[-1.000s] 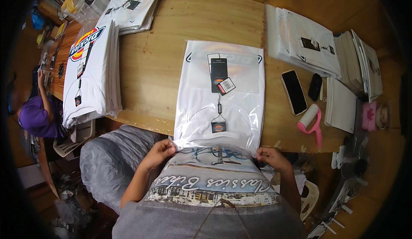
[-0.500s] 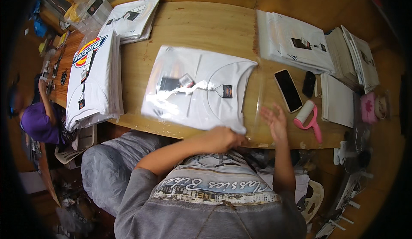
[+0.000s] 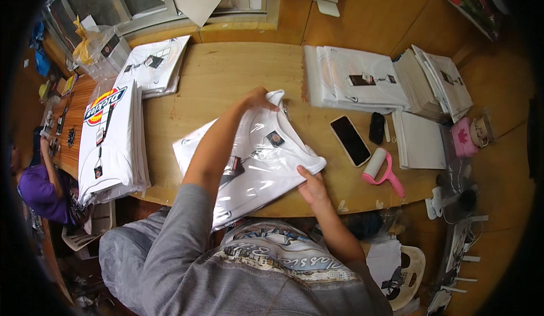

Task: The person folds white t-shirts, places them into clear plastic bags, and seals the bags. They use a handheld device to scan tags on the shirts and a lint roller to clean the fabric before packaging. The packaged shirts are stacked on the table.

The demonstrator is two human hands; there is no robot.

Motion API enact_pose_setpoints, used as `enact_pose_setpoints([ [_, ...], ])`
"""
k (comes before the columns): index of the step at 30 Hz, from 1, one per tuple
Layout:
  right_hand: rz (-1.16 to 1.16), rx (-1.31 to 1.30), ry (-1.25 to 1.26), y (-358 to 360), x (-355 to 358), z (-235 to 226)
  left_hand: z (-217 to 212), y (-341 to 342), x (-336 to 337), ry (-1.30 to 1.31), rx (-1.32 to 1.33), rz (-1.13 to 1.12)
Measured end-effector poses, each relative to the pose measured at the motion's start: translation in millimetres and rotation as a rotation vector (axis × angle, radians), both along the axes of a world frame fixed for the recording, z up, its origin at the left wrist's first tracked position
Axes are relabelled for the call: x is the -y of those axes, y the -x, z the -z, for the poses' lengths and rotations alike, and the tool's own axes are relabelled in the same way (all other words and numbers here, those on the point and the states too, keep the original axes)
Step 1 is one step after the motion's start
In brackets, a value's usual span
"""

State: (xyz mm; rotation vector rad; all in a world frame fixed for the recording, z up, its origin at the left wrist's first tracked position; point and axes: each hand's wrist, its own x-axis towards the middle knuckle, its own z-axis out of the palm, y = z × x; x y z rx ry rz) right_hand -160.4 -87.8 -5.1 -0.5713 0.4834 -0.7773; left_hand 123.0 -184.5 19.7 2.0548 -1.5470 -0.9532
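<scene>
You hold a folded white shirt in clear plastic (image 3: 275, 167) over a wooden table (image 3: 238, 72).
Your left hand (image 3: 259, 99) pinches its far corner; your right hand (image 3: 313, 188), the near.

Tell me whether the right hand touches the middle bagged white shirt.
Touching: the head view shows the right hand gripping the middle bagged white shirt by its edge, thumb on top.

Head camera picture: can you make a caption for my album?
Left hand and right hand hold a bagged white shirt at a wooden table, near a phone and a pink roller.
</scene>
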Motion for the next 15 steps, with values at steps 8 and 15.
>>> enact_pose_setpoints([
  [8, 0.024, -0.187, 0.452, -38.1, 133.6, -139.5, -178.0, -69.3, -61.0, 0.46, -0.736, 0.033],
  [15, 0.176, -0.148, 1.075, -80.3, 153.8, -241.8, -232.3, -53.6, -128.1, 1.053, -0.555, -0.187],
])
